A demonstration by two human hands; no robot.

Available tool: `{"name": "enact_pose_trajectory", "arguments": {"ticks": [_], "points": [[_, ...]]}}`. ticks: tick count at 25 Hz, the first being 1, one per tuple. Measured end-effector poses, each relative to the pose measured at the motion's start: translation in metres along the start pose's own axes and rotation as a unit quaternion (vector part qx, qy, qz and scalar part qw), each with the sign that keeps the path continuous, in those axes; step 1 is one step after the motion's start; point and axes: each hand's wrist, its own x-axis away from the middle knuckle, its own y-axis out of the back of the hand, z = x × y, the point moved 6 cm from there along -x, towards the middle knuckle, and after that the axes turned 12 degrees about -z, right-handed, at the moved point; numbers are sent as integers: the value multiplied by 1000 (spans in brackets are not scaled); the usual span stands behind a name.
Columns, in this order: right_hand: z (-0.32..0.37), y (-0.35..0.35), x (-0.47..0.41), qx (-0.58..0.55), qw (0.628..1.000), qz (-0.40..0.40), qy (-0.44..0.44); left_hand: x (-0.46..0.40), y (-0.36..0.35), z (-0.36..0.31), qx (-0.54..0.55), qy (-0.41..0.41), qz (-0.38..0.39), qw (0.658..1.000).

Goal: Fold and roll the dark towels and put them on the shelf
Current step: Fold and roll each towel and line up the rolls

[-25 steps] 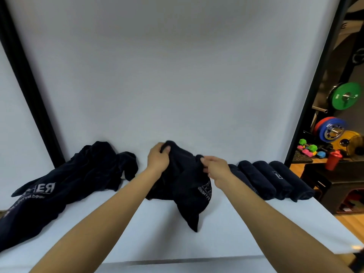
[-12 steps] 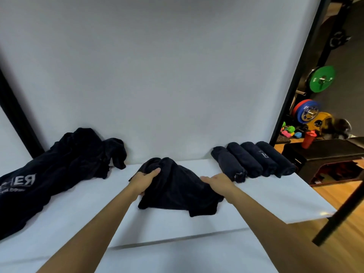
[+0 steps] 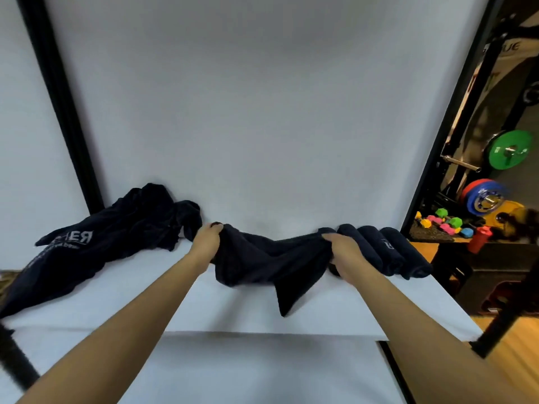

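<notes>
A dark towel (image 3: 271, 260) hangs stretched between my two hands above the white shelf (image 3: 145, 290). My left hand (image 3: 207, 243) grips its left end and my right hand (image 3: 344, 252) grips its right end. One corner of the towel droops to a point near the shelf's front. Several rolled dark towels (image 3: 388, 252) lie side by side at the right of the shelf, just beyond my right hand. A heap of loose dark towels (image 3: 99, 240) with white lettering lies at the left.
A white backdrop rises behind the shelf between two black posts (image 3: 61, 103). A lower white surface (image 3: 248, 371) lies in front. At the right are weight plates (image 3: 509, 154), small coloured dumbbells (image 3: 443, 223), a red bottle (image 3: 478, 239) and a dark bench (image 3: 495, 272).
My hands have lifted the bunched towel off the shelf and moved apart, pulling it out wide between them. The view has tilted up.
</notes>
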Motion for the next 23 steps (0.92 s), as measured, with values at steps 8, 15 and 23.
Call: {"name": "enact_pose_trajectory", "arguments": {"ticks": [8,15,23], "points": [[51,38,41,-37,992,121,-30,44,5,-63,24,-44,-55,997],[-16,30,20,74,980,166,-84,42,-5,-14,-111,-52,11,992],[113,34,-7,-76,986,-1,148,-11,14,-126,-53,-186,-36,980]]}}
